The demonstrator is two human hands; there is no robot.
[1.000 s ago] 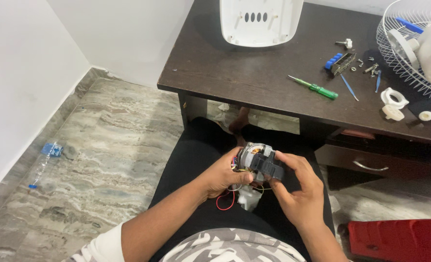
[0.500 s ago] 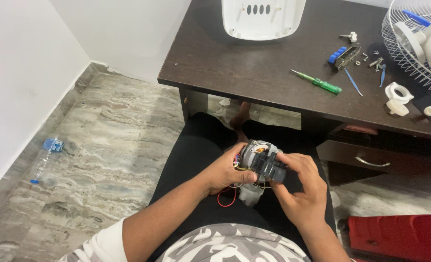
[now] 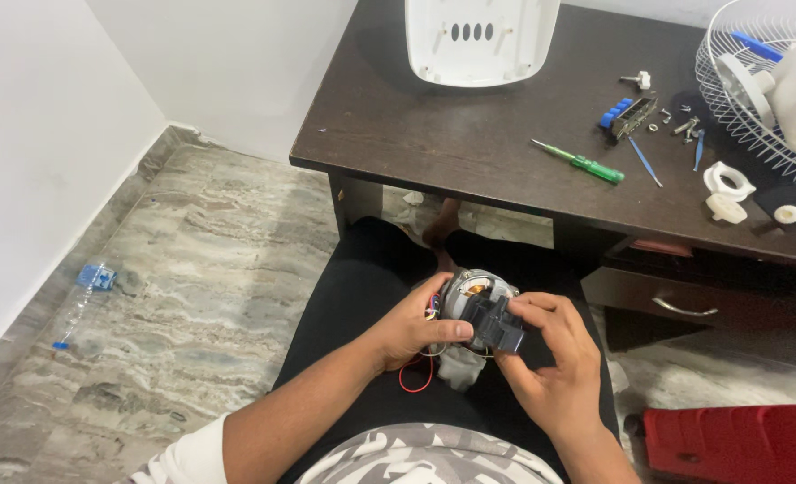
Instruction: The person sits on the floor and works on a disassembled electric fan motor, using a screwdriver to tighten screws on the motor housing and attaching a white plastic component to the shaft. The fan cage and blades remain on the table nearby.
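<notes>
left hand: my left hand [image 3: 413,330] comes in from the lower left, forearm angled up across the lap, fingers wrapped round the side of the fan motor [image 3: 475,309] with the thumb laid flat across the front, so it's clamped on it

right hand: my right hand [image 3: 552,358] comes up from the lower right, palm toward me, fingers curled and closed on the black plastic part [image 3: 498,326] that sits on the motor's front

motor spot: held over my lap, above the black trousers [image 3: 371,296], just in front of the surface's edge and not resting on it

motor look: round metal casing, a bit of copper winding showing at the top, thin coloured wires on the left and a red wire [image 3: 413,380] looping down underneath

surface: dark brown wood surface [image 3: 434,134], smooth and a bit scuffed

on the surface: white plastic fan housing [image 3: 481,38] with slots at the far edge, green-handled screwdriver [image 3: 580,162], a small blue-and-black part [image 3: 625,115] with loose screws near it, white plastic rings [image 3: 728,190]

fan guard: white wire fan guard [image 3: 748,81] at the right edge, with a white fan body lying in it

drawer: dark drawer [image 3: 685,305] under the surface pulled out a little, can't see what's inside

floor: grey marbled tile, a clear plastic bottle [image 3: 82,296] with blue label lying by the wall, a red box [image 3: 739,444] at the lower right
</notes>
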